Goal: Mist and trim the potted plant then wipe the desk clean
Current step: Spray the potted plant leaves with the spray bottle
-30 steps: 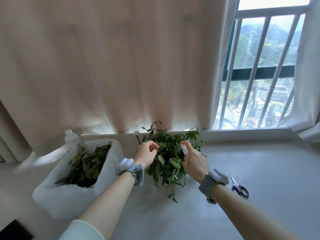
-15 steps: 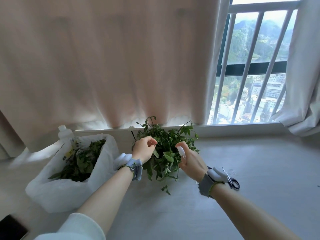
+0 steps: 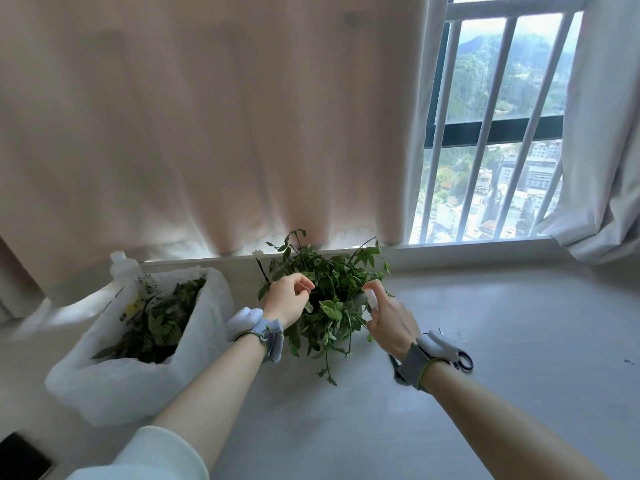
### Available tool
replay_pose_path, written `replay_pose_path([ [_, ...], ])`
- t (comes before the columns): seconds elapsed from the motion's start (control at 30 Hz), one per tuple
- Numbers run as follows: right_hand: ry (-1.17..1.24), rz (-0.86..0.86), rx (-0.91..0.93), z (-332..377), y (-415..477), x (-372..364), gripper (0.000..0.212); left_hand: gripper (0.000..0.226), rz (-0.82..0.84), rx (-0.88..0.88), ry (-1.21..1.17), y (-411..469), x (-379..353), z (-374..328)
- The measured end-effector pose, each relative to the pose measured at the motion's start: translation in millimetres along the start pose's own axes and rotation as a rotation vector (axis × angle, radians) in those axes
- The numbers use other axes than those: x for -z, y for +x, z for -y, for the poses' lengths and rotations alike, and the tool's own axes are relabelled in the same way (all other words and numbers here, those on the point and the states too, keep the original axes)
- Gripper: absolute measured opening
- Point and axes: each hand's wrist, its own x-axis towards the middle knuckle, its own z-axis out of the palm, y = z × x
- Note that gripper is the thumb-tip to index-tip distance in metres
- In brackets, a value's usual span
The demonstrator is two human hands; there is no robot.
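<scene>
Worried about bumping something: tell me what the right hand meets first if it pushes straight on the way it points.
Probably the green leafy potted plant: the right hand points its small white spray bottle there.

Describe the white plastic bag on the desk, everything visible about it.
The white plastic bag sits on the pale desk, left of the potted plant and beside the left forearm. It looks like thin, translucent, crumpled film. Its mouth is open and slumped wide, showing a heap of green leaf cuttings inside, with printed yellow-and-dark packaging against its far inner wall. A white-capped bottle stands just behind it. Neither hand touches it; the left hand is at the plant.
</scene>
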Motion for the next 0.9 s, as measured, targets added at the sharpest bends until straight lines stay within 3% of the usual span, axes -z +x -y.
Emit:
replay_pose_path([
  [0.2,0.05,-0.135,-0.073,-2,7,-3,0.055,0.02,0.008,-0.01,-0.017,2,-3,-3],
  [0.73,0.118,-0.152,-0.017,20,40,-9,0.051,0.02,0.019,0.001,-0.03,17,-3,6],
  [0.9,0.171,-0.189,0.002,29,53,-14,0.059,0.02,0.014,0.004,-0.041,23,0,11],
])
